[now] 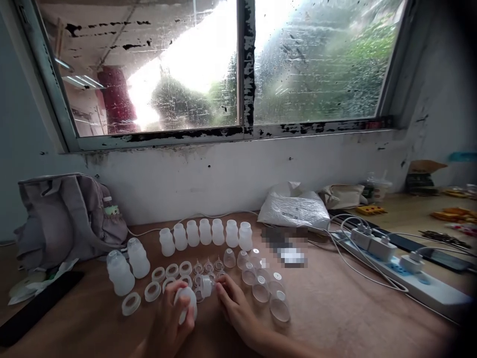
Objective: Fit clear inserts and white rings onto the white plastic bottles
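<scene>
My left hand (178, 309) is closed around a frosted white baby bottle (187, 302), tilted, its body partly covered by my fingers. Close to its right, my right hand (233, 301) pinches the tip side of a bottle nipple set in a translucent ring (205, 287); the fingers partly hide it. Loose white collar rings (131, 304) lie left of and behind my left hand. Clear nipples (209, 265) stand just beyond my hands. Several clear dome caps (279, 305) are grouped to the right of my right hand.
Several open bottles (204, 232) form a row at the back. Two capped bottles (120, 273) stand left, near a grey backpack (67, 214) and a black strip (40, 308). A silver plastic package (294, 209) and a power strip with cables (395, 268) are at right.
</scene>
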`<state>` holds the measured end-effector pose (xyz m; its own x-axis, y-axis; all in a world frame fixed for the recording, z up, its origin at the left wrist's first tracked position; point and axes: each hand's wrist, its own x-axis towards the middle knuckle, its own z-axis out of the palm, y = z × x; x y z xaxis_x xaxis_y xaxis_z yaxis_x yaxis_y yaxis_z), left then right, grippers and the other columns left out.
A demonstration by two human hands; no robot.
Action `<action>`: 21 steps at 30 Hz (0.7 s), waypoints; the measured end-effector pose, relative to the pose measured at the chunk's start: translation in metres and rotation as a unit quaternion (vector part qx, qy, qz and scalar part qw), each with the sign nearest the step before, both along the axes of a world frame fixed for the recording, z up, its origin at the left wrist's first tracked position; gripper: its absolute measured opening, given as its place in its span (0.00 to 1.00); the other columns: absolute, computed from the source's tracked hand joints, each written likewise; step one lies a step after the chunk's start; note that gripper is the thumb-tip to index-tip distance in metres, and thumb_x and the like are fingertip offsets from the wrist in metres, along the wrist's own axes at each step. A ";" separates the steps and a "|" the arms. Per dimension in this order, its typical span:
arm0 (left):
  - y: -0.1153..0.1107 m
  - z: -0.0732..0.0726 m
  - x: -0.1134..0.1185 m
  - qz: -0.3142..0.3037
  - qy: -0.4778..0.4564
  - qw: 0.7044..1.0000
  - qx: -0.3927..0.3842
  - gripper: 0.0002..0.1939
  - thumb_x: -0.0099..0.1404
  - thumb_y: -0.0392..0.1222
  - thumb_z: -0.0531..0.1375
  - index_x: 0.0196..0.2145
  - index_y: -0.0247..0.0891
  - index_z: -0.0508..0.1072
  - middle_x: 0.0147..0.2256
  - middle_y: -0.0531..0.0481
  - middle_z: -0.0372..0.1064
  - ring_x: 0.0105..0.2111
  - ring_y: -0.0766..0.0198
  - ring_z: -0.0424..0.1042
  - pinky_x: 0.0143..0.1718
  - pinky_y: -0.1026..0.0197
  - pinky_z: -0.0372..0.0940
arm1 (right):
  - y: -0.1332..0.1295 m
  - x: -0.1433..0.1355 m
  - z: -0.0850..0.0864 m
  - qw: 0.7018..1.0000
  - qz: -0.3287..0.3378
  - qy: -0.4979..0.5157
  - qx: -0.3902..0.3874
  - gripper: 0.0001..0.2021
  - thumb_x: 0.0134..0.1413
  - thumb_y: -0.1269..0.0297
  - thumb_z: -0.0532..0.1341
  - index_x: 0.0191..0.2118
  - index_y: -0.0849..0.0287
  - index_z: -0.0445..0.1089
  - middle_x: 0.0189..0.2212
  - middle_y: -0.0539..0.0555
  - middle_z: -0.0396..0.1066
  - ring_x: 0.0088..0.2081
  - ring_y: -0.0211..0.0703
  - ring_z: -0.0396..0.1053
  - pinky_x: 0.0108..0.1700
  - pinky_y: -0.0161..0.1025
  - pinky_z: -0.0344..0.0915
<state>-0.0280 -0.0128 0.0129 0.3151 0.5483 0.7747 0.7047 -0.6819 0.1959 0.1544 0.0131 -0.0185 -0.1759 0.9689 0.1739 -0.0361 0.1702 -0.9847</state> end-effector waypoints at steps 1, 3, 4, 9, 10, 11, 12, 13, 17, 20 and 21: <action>0.000 -0.009 0.001 -0.018 -0.024 0.999 -0.019 0.05 0.60 0.34 0.49 0.32 0.40 0.62 0.42 0.47 0.58 0.40 0.63 0.64 0.39 0.61 0.63 | 0.000 0.000 -0.001 1.000 0.005 0.011 -0.009 0.13 0.54 0.52 0.51 0.30 0.58 0.57 0.18 0.44 0.52 0.17 0.28 0.48 0.17 0.28 0.45; 0.004 -0.022 0.002 -0.038 -0.093 0.993 -0.058 0.03 0.59 0.36 0.51 0.33 0.40 0.60 0.45 0.45 0.58 0.43 0.60 0.63 0.42 0.58 0.63 | 0.000 -0.001 -0.001 0.999 0.013 0.024 -0.021 0.13 0.55 0.52 0.50 0.30 0.58 0.56 0.17 0.43 0.50 0.16 0.27 0.46 0.16 0.28 0.43; 0.007 -0.028 0.002 -0.043 -0.137 0.986 -0.086 0.06 0.58 0.37 0.52 0.36 0.41 0.59 0.47 0.44 0.57 0.45 0.59 0.63 0.43 0.57 0.62 | -0.001 -0.002 0.000 0.999 0.014 0.029 -0.025 0.13 0.55 0.52 0.51 0.30 0.58 0.55 0.17 0.42 0.50 0.15 0.27 0.45 0.15 0.27 0.42; 0.019 -0.040 0.004 -0.085 -0.293 0.903 -0.304 0.26 0.55 0.47 0.57 0.48 0.38 0.53 0.43 0.42 0.63 0.42 0.56 0.66 0.41 0.54 0.64 | -0.004 -0.002 0.006 0.999 -0.011 0.040 -0.030 0.12 0.54 0.53 0.51 0.31 0.57 0.56 0.17 0.42 0.49 0.15 0.27 0.46 0.14 0.27 0.43; 0.020 -0.040 0.004 -0.090 -0.298 0.890 -0.332 0.26 0.55 0.48 0.58 0.48 0.37 0.55 0.40 0.44 0.65 0.40 0.56 0.67 0.41 0.55 0.64 | -0.004 -0.002 0.006 0.999 -0.020 0.039 -0.028 0.12 0.54 0.53 0.52 0.32 0.57 0.56 0.17 0.42 0.50 0.15 0.28 0.46 0.14 0.27 0.43; 0.020 -0.040 0.005 -0.088 -0.304 0.882 -0.349 0.24 0.55 0.49 0.58 0.46 0.37 0.56 0.38 0.45 0.66 0.39 0.57 0.67 0.41 0.55 0.63 | -0.003 -0.001 0.006 0.999 -0.028 0.037 -0.023 0.12 0.53 0.53 0.52 0.32 0.57 0.57 0.17 0.43 0.50 0.15 0.28 0.47 0.14 0.27 0.44; 0.021 -0.039 0.005 -0.081 -0.311 0.877 -0.359 0.23 0.55 0.49 0.57 0.45 0.37 0.58 0.36 0.47 0.67 0.37 0.58 0.68 0.41 0.56 0.63 | -0.003 -0.001 0.006 0.999 -0.036 0.033 -0.014 0.12 0.53 0.53 0.52 0.32 0.57 0.57 0.17 0.43 0.50 0.15 0.28 0.47 0.14 0.27 0.44; 0.021 -0.038 0.005 -0.073 -0.318 0.875 -0.358 0.21 0.55 0.50 0.57 0.44 0.37 0.59 0.35 0.48 0.67 0.36 0.59 0.68 0.40 0.57 0.63 | -0.002 0.001 0.005 0.999 -0.042 0.029 -0.003 0.12 0.53 0.53 0.53 0.32 0.58 0.58 0.17 0.43 0.50 0.15 0.28 0.47 0.15 0.27 0.45; 0.024 -0.033 0.001 -0.046 -0.304 0.898 -0.314 0.25 0.49 0.50 0.61 0.42 0.36 0.63 0.38 0.45 0.66 0.40 0.55 0.66 0.41 0.57 0.62 | -0.001 0.007 0.007 0.997 -0.065 -0.008 0.047 0.13 0.52 0.53 0.53 0.33 0.59 0.61 0.17 0.44 0.52 0.16 0.29 0.49 0.17 0.29 0.47; 0.022 -0.030 -0.002 -0.056 -0.288 0.900 -0.323 0.28 0.47 0.49 0.63 0.45 0.37 0.61 0.36 0.46 0.67 0.38 0.55 0.67 0.38 0.56 0.63 | -0.005 0.011 0.012 0.993 -0.075 -0.047 0.080 0.14 0.51 0.52 0.53 0.34 0.59 0.63 0.18 0.45 0.55 0.17 0.31 0.51 0.19 0.30 0.50; 0.021 -0.028 -0.002 -0.062 -0.279 0.899 -0.333 0.27 0.47 0.48 0.62 0.45 0.38 0.61 0.35 0.47 0.68 0.36 0.57 0.68 0.37 0.57 0.64 | -0.006 0.012 0.015 0.991 -0.078 -0.059 0.092 0.14 0.51 0.52 0.53 0.34 0.59 0.63 0.18 0.46 0.56 0.18 0.31 0.52 0.19 0.30 0.50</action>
